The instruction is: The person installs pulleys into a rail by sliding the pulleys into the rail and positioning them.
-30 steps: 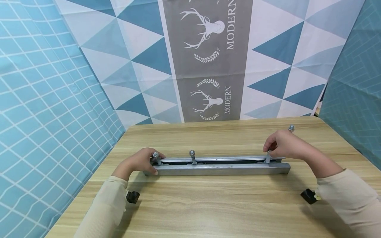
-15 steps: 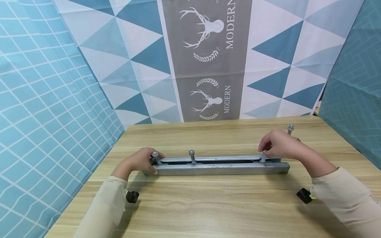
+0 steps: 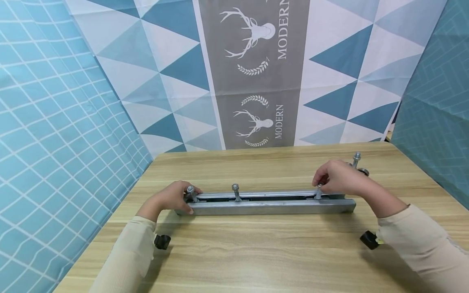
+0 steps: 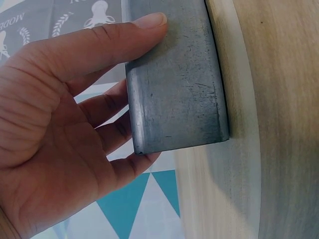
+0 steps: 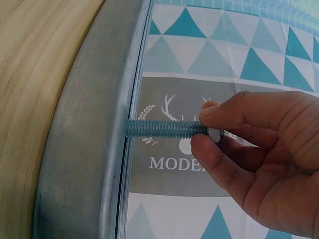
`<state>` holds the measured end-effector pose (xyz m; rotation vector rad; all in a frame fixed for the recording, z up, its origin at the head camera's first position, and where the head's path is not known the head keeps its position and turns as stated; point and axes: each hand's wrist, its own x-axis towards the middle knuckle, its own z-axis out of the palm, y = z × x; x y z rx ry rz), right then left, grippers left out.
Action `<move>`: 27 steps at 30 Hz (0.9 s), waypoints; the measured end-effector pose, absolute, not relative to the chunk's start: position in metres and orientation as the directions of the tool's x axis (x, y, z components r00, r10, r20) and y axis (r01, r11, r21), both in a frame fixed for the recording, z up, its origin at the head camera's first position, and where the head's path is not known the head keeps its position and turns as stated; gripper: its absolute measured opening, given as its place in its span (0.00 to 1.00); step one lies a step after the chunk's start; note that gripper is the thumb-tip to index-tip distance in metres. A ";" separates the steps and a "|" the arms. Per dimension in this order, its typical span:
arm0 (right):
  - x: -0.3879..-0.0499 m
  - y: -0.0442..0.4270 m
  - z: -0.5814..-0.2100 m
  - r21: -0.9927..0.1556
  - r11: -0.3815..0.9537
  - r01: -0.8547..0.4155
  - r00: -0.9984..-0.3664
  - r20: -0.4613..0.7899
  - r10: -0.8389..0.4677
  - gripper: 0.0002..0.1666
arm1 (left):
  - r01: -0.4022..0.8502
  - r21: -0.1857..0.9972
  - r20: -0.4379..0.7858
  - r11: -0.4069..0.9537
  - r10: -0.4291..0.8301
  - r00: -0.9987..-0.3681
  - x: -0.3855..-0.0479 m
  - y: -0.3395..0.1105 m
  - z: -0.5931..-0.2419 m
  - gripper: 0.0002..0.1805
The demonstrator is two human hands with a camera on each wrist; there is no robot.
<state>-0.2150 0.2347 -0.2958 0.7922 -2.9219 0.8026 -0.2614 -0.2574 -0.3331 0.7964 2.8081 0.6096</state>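
A long grey metal channel rail (image 3: 271, 208) lies across the table with its slot facing up. My left hand (image 3: 172, 198) grips its left end; in the left wrist view the thumb (image 4: 142, 32) presses on the front face and the other fingers reach behind. Threaded bolts stand up out of the slot: a left bolt (image 3: 192, 193) beside my left hand, a middle bolt (image 3: 236, 192), and a right bolt (image 5: 164, 129). Thumb and fingers of my right hand (image 5: 264, 149) pinch this right bolt near its hex-headed top. Its lower end is hidden inside the rail.
Behind my right hand another bolt (image 3: 356, 159) stands on the wooden table (image 3: 256, 252), with a dark round part (image 3: 363, 171) at its base, partly covered by the hand. A patterned cloth (image 3: 176, 81) hangs along the table's back edge.
My right hand has slid the right bolt leftward along the slot, away from the rail's right end. More of the separate bolt behind now shows. My left hand stays on the rail.
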 end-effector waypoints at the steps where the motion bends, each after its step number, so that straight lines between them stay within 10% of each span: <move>1: -0.215 0.234 -0.296 -0.475 0.742 -0.473 -0.873 0.138 -0.468 0.11 | 0.467 0.424 -0.042 0.776 0.532 -0.846 -0.261 -0.257 -0.333 0.33; 27: -0.219 0.212 -0.297 -0.462 0.699 -0.546 -0.830 0.184 -0.527 0.11 | 0.456 0.433 -0.044 0.777 0.524 -0.851 -0.259 -0.256 -0.332 0.32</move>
